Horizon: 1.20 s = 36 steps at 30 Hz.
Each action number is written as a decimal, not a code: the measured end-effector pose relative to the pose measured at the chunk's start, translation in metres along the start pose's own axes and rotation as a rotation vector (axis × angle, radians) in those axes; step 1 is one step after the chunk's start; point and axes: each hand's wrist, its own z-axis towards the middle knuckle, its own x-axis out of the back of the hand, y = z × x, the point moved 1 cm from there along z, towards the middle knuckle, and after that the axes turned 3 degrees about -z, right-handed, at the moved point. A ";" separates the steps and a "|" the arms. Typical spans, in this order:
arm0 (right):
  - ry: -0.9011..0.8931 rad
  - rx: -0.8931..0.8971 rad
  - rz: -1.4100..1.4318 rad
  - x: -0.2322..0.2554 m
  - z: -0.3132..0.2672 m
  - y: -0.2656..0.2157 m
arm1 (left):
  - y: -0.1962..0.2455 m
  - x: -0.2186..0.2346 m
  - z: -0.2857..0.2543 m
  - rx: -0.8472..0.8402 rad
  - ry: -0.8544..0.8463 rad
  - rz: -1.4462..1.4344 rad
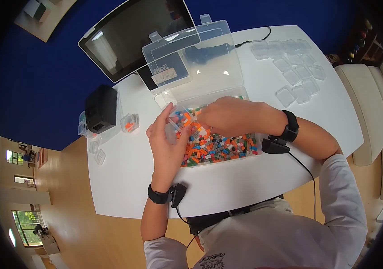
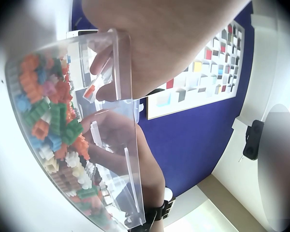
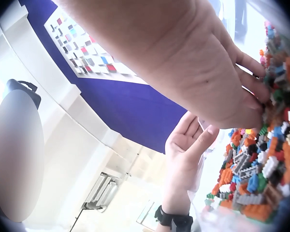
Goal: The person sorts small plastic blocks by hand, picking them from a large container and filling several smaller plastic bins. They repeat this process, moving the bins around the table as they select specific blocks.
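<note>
1. Toward the left of the desk (image 1: 129, 188), a black box-shaped device (image 1: 102, 109) stands with a small clear tub (image 1: 129, 123) of orange bricks just to its right.
2. Next comes the left hand (image 1: 163, 134), its grip holding a small clear box (image 1: 179, 114) between thumb and fingers, orange pieces showing inside. The box sits at the left end of the large clear bin (image 2: 122, 58); fingers cover too much for me to tell its long axis.
3. That bin seems to run lengthwise left to right, loose toy bricks (image 1: 223, 148) spread through it, its lid (image 1: 218, 54) raised behind.
4. The right hand (image 1: 229, 116) reaches across from the right, fingertips down among the bricks. Its grip looks narrow, but I cannot tell whether it pinches one. What matters, I judge: the small box lies just left of these fingertips, nearer the left hand.
5. Far right, more clear boxes (image 1: 291, 76) lie clustered.
</note>
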 end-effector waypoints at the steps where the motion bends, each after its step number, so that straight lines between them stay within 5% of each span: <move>1: -0.004 -0.019 -0.057 0.001 0.001 -0.003 | 0.000 0.000 0.000 0.001 -0.002 0.000; 6: 0.033 -0.053 -0.112 -0.009 0.003 0.002 | 0.000 0.000 0.001 -0.002 -0.007 -0.004; 14: 0.012 0.051 0.182 -0.006 0.006 0.011 | -0.001 0.000 0.001 -0.001 -0.009 0.016; 30: 0.136 0.054 0.156 -0.019 0.012 0.012 | -0.006 -0.002 0.003 0.013 0.014 -0.119; 36: 0.124 -0.035 0.162 -0.008 0.011 0.008 | -0.009 -0.008 0.000 0.078 0.091 -0.422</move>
